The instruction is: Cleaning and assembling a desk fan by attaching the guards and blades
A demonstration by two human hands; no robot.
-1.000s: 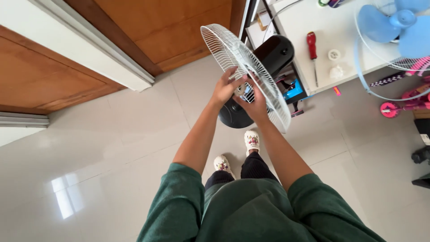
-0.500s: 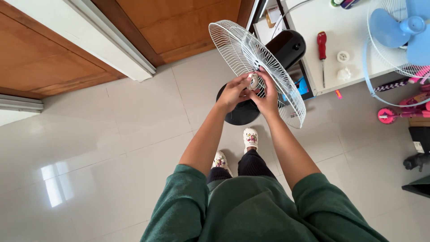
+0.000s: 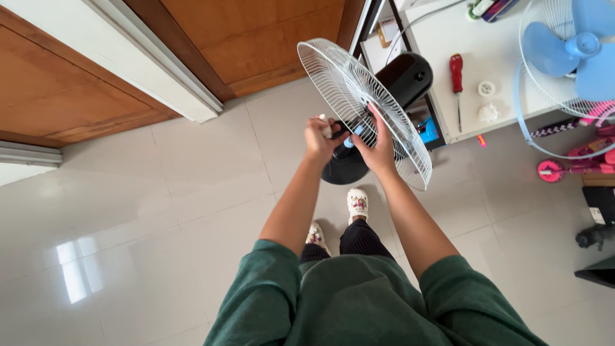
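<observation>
A person stands over a black fan, right hand gripping its white wire grille, left hand closed on what seems a small white part. A red screwdriver lies on the tabletop nearby.

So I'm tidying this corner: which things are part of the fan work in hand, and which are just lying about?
In hand:
left hand
right hand
white wire fan guard
black fan body
round black base

Lying about:
red-handled screwdriver
blue-bladed fan
pink ride-on toy
white table
</observation>
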